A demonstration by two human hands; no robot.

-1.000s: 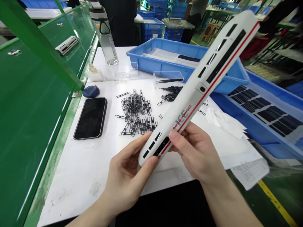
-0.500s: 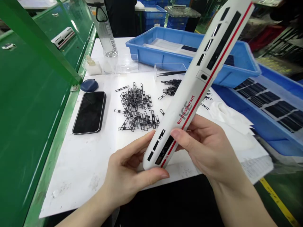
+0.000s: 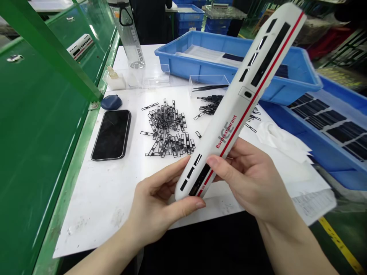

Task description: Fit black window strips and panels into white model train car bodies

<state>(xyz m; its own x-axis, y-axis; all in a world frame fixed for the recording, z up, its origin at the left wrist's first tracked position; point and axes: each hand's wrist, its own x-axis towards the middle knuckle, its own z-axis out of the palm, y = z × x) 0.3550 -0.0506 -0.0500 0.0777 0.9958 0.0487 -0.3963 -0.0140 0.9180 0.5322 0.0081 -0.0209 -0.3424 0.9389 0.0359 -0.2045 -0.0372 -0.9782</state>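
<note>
A white model train car (image 3: 229,110) with a red stripe, dark windows and "ICE Bordrestaurant" lettering is held tilted above the table, its far end up to the right. My left hand (image 3: 160,206) grips the near end, thumb along the lower edge. Further up, my right hand (image 3: 246,175) is closed round the side, thumb pressed by a dark window strip. Behind the car lie a pile of small black window frames (image 3: 168,122) and a second dark pile (image 3: 210,105), partly hidden by the car.
On the white table (image 3: 86,206) lie a phone (image 3: 111,134), a dark blue round object (image 3: 111,102) and crumpled white tissue (image 3: 278,137). Tweezers (image 3: 210,88) rest in a clear box. Blue bins (image 3: 197,68) stand behind and right. A bottle (image 3: 130,38) stands near the green side panel (image 3: 23,133).
The view has shifted slightly, so the table things sit a little further right. Both hands keep their hold on the train car, which has barely turned.
</note>
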